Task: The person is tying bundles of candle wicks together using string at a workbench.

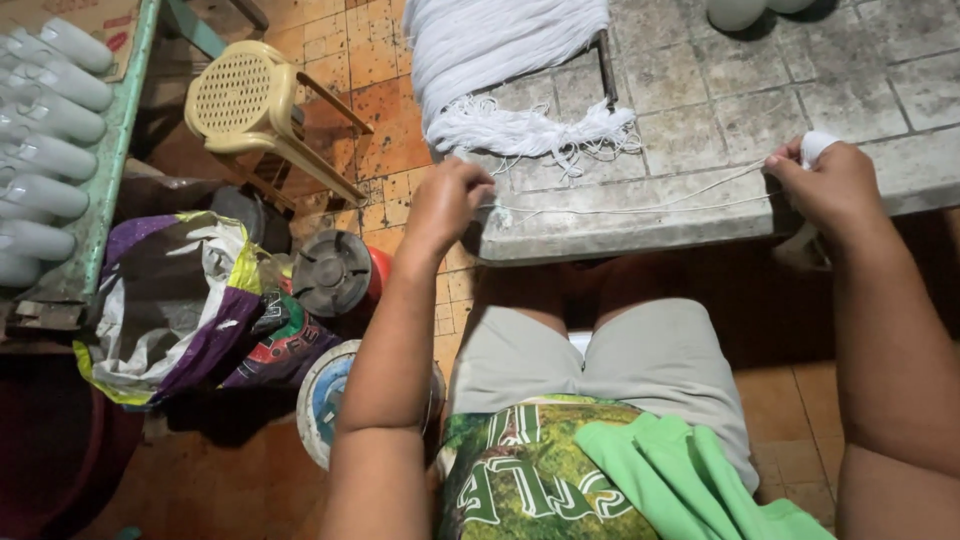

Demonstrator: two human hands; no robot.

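So the left hand (447, 203) and right hand (828, 180) are each pinching an end of some white string (640, 207), pulled out straight between them along the front edge of the stone table (720, 120). Right hand's got string wound round its fingers too. Big bundle of white yarn (500, 70) lies just behind on the table, yellow plastic chair (255, 105) off to the left on the floor

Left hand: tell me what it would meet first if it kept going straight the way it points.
The left hand points up and away across the table. Going straight on, it would probably first meet the frayed end of the white yarn bundle lying just beyond its fingers, though depth is hard to judge.
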